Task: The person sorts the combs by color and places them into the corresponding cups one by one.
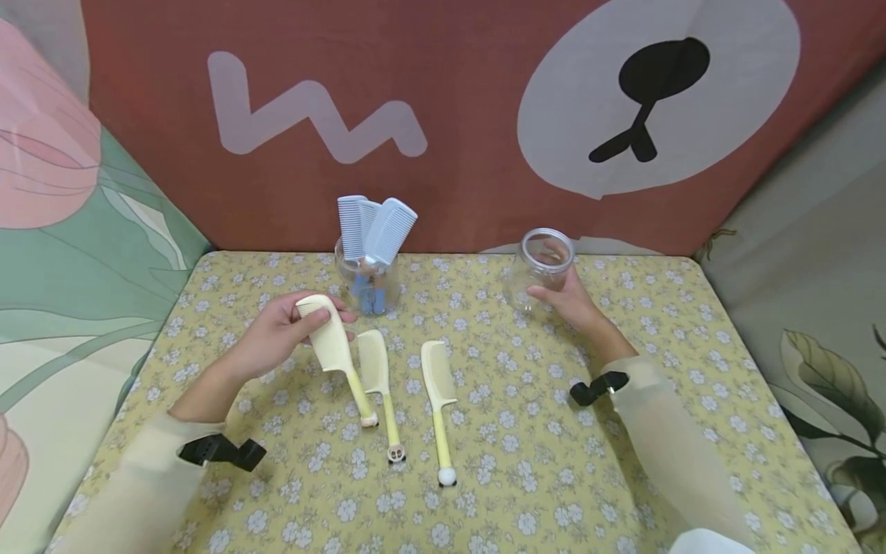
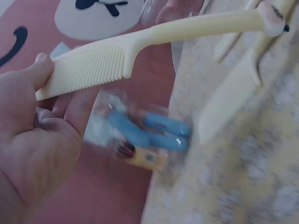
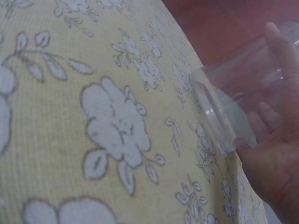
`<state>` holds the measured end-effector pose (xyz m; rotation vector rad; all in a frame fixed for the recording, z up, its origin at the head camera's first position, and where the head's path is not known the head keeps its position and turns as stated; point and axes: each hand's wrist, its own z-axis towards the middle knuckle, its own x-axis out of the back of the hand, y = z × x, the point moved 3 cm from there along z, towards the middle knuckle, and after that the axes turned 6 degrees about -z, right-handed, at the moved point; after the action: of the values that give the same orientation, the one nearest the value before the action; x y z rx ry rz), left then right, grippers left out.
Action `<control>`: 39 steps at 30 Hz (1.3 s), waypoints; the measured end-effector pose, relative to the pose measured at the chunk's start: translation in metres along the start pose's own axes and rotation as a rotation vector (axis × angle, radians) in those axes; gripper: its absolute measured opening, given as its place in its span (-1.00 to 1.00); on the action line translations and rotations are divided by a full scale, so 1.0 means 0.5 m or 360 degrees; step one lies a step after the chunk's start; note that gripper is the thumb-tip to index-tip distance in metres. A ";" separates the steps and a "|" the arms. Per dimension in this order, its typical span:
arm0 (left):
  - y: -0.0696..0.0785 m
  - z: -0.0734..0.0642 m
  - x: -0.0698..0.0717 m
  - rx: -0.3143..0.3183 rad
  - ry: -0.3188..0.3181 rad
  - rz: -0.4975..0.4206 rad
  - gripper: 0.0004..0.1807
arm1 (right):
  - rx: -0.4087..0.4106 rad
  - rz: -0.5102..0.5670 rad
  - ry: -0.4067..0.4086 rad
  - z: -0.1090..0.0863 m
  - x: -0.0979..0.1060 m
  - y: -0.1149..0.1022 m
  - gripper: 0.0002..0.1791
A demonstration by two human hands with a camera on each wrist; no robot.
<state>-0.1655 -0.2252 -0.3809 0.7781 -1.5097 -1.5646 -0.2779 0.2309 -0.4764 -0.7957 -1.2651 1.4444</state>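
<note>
My left hand [image 1: 284, 331] pinches a cream comb [image 1: 329, 338] by its toothed end, thumb on top, with the yellow handle slanting down toward the table. Two more cream combs lie just right of it: one comb [image 1: 374, 365] close beside the held one, another comb [image 1: 438, 377] farther right. In the left wrist view the held comb [image 2: 93, 65] has its teeth downward and a small animal head at the handle's tip. My right hand [image 1: 571, 300] grips a clear jar [image 1: 529, 277] from its right side, near the back of the table. The jar [image 3: 243, 84] holds nothing visible.
A second clear jar [image 1: 346, 269] stands at the back left, with several light-blue combs [image 1: 391, 231] upright in it, their blue handles down. The table has a yellow floral cloth [image 1: 512, 462]. Behind it rises a red-brown printed curtain [image 1: 471, 154].
</note>
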 end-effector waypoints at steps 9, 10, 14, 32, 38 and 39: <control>0.113 0.077 -0.046 -0.0128 0.0087 0.0142 -0.67 | 0.0004 -0.0002 0.0004 0.003 0.003 0.007 -0.04; 0.126 0.087 -0.051 -0.0159 0.0085 0.0143 -0.69 | 0.0003 -0.0005 0.0001 0.003 0.003 0.007 -0.04; 0.180 0.127 -0.075 -0.0279 0.0055 0.0117 -0.75 | 0.0003 -0.0001 -0.0009 0.000 0.003 0.005 -0.04; 0.342 0.345 -0.209 -0.0503 0.0147 0.0346 -0.76 | -0.0049 -0.0017 0.0009 -0.003 0.001 0.002 -0.05; 0.365 0.409 -0.256 -0.0554 0.0185 0.0319 -0.75 | 0.0050 0.0016 -0.0016 0.007 0.003 0.003 -0.06; 0.365 0.417 -0.263 -0.0569 0.0175 0.0300 -0.75 | 0.0058 0.0010 -0.0023 0.008 0.003 0.002 -0.06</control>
<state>-0.2580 -0.0007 -0.1939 0.4935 -1.1447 -1.5624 -0.2824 0.2313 -0.4764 -0.7670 -1.2447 1.4767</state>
